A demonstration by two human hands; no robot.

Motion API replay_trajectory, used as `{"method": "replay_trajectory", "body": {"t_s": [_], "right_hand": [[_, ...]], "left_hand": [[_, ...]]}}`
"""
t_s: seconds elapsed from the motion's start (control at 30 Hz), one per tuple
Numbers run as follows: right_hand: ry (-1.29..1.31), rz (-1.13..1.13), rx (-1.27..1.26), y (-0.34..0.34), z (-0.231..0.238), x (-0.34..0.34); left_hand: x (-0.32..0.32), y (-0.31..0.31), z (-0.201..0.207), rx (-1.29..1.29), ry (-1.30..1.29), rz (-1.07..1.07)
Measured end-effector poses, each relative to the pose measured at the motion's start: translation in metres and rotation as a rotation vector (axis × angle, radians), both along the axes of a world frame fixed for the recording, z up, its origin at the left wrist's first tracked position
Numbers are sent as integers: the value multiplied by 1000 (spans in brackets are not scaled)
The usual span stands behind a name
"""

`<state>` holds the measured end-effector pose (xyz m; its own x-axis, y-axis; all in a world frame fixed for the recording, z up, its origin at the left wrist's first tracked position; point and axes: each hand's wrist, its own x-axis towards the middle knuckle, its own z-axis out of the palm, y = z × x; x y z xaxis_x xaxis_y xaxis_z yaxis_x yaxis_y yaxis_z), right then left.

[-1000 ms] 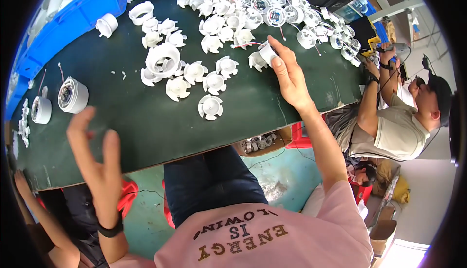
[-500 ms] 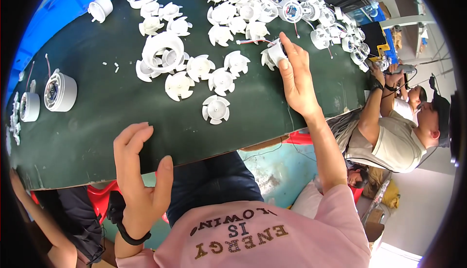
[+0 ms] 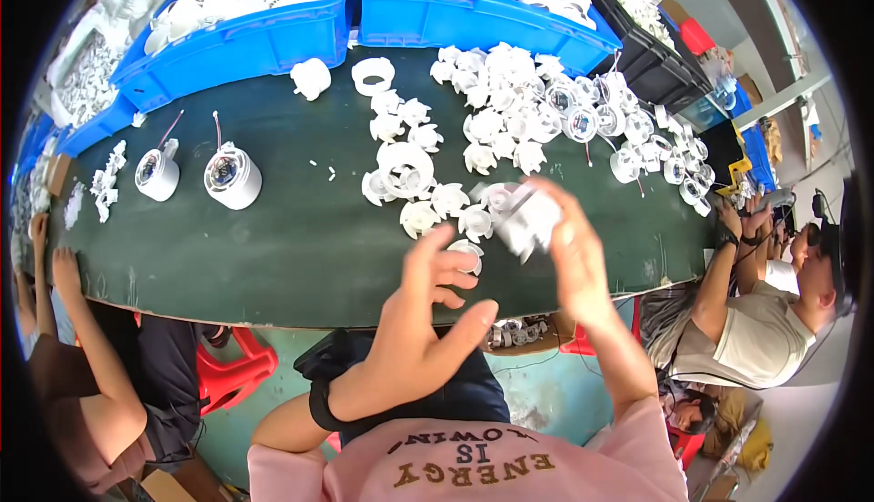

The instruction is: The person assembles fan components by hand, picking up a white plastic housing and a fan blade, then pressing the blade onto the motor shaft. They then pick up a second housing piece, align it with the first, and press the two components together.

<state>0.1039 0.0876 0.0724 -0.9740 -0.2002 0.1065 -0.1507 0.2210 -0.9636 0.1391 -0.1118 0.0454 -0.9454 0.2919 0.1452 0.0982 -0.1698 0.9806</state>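
My right hand (image 3: 583, 261) grips a white cylindrical fan motor housing (image 3: 531, 220), lifted over the table and smeared by motion. Blades seem to show at its lower edge. My left hand (image 3: 421, 324) is held out before my body with its fingers apart and nothing in them. Below and beyond the hands lie loose white fan impellers (image 3: 420, 219), and a white ring (image 3: 405, 170) rests on some of them. Two white round housings with upright wires (image 3: 234, 177) stand at the left.
Blue bins (image 3: 482, 24) full of white parts line the far edge, with a black crate (image 3: 642, 47) at the far right. A heap of impellers (image 3: 501, 120) and wired motor housings (image 3: 583, 124) covers the right back. Co-workers sit at both sides; a red stool (image 3: 241, 370) stands at the left.
My right hand has lifted the fan motor housing and brought it nearer to me. My left hand has moved right, toward it. The view has shifted, bringing the far bins into sight.
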Motion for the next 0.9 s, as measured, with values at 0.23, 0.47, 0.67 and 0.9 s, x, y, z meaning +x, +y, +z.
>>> {"method": "replay_trajectory", "body": {"t_s": [0.23,0.47,0.67,0.9], "right_hand": [[337,346,210,-65,1,-50],[752,-207,1037,-117,-42,-212],[298,176,382,-106,-6,-152],[257,361,395,-58,14,-16]], "left_hand": [[-10,-38,8,213,-108,123],[-3,-63,9,193,-148,183],[-3,-88,11,208,-274,226],[-14,-73,13,41,-179,244]]}}
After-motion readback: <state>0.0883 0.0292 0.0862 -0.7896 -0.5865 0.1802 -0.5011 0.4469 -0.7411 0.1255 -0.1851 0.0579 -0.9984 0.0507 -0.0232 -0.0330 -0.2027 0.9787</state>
